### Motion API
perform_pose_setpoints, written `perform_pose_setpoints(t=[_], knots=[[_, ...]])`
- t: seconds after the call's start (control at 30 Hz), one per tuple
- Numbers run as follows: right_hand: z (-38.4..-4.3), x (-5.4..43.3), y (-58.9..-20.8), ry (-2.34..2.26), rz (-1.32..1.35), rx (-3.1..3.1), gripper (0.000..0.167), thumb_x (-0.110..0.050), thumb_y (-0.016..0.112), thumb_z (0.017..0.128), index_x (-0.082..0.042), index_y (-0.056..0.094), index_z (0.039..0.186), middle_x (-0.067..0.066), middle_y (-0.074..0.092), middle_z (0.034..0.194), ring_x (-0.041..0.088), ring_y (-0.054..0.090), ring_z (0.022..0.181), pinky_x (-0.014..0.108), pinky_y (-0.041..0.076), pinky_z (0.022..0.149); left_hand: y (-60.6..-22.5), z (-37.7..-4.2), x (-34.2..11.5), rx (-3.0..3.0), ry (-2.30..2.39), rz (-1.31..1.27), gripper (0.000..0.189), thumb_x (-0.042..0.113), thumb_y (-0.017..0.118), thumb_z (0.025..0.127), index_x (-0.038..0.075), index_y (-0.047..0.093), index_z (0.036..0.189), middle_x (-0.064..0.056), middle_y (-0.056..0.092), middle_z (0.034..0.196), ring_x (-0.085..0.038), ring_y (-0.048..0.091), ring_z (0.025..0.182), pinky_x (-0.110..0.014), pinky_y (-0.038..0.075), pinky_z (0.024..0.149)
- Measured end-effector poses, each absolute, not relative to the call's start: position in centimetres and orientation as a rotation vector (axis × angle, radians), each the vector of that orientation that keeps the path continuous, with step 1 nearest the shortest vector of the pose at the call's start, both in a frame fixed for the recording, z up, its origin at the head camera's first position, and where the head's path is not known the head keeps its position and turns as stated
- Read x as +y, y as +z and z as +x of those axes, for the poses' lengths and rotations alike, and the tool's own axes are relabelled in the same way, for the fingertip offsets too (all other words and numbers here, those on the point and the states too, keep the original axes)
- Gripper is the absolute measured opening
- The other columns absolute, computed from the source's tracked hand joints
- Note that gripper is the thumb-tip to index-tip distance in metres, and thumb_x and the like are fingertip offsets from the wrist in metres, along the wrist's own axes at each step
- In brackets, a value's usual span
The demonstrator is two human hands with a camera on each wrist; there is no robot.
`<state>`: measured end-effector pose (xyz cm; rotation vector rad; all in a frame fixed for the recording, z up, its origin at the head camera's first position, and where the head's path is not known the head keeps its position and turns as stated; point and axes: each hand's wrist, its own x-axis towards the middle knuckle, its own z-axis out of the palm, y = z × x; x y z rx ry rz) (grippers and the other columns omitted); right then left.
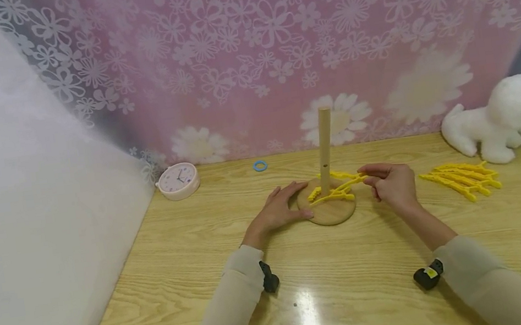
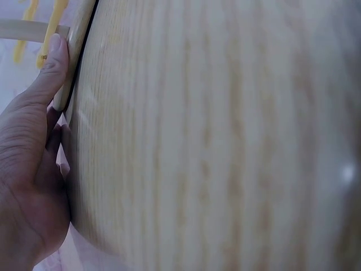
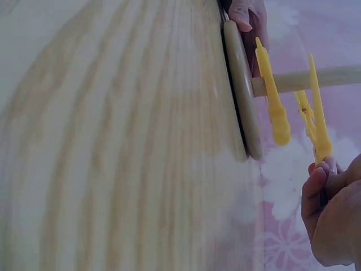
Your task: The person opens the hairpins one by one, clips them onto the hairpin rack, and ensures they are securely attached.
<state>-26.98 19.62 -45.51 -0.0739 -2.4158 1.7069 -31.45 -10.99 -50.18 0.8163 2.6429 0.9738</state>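
Pinching yellow branched pc (image 3: 320,124) by its end, R hand (image 1: 393,182) has prob. light, stiff plastic, best gripped there, w/ L hand (image 1: 277,209) spread against wooden base (image 1: 333,215).

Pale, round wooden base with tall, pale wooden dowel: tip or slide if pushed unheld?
The base lies flat and looks broad, so a low push would probably slide it. The dowel rises well above, so a high push might tip it.

An upright wooden post (image 1: 325,148) blocked the way between left hand (image 1: 278,209) and right hand (image 1: 395,185); bare tabletop (image 1: 342,279) lay before the round base (image 1: 332,215), yellow pieces (image 1: 464,179) obstructing farther right.
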Motion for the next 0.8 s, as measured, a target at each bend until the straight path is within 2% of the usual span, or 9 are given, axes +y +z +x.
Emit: perform_pose_setpoints(t=[0.13, 0.33, 0.67, 0.8], knots=[[-27.4, 18.7, -45.8, 1.72, -0.057, -2.421, 0.022, 0.007, 0.068, 0.096, 0.005, 0.077, 0.116, 0.029, 0.073, 0.112, 0.02, 0.06, 0.045, 0.026, 0.047, 0.039, -50.1, -31.4, -10.9, 2.643, 0.975, 0.819, 0.088, 0.055, 0.077, 0.09, 0.032, 0.035, 0.163, 0.009, 0.031, 0.169, -0.008, 0.017, 0.158, -0.036, -0.001, 0.13], [-27.7, 17.7, -46.2, 1.745, -0.057, -2.452, 0.022, 0.007, 0.066, 0.097, 0.005, 0.076, 0.116, 0.03, 0.074, 0.11, 0.013, 0.056, 0.043, 0.024, 0.043, 0.037, -50.2, -31.5, -10.9, 2.654, 0.955, 0.792, 0.087, 0.056, 0.077, 0.09, 0.032, 0.036, 0.163, 0.009, 0.031, 0.169, -0.01, 0.016, 0.159, -0.037, 0.0, 0.131], [-27.7, 17.4, -46.6, 1.814, -0.017, -2.477, 0.022, 0.005, 0.066, 0.099, 0.002, 0.076, 0.118, 0.026, 0.075, 0.109, 0.013, 0.054, 0.046, 0.025, 0.041, 0.039, -50.1, -31.5, -10.9, 2.647, 0.958, 0.748, 0.089, 0.055, 0.078, 0.089, 0.026, 0.038, 0.163, 0.004, 0.029, 0.171, -0.017, 0.013, 0.16, -0.039, 0.002, 0.131], [-27.7, 17.4, -46.6, 1.809, 0.036, -2.489, 0.022, 0.003, 0.067, 0.099, 0.002, 0.076, 0.118, 0.027, 0.075, 0.103, 0.015, 0.053, 0.046, 0.026, 0.041, 0.039, -50.2, -31.5, -10.9, 2.642, 0.971, 0.759, 0.088, 0.054, 0.079, 0.089, 0.029, 0.037, 0.163, 0.005, 0.03, 0.17, -0.015, 0.014, 0.16, -0.039, 0.001, 0.131]])
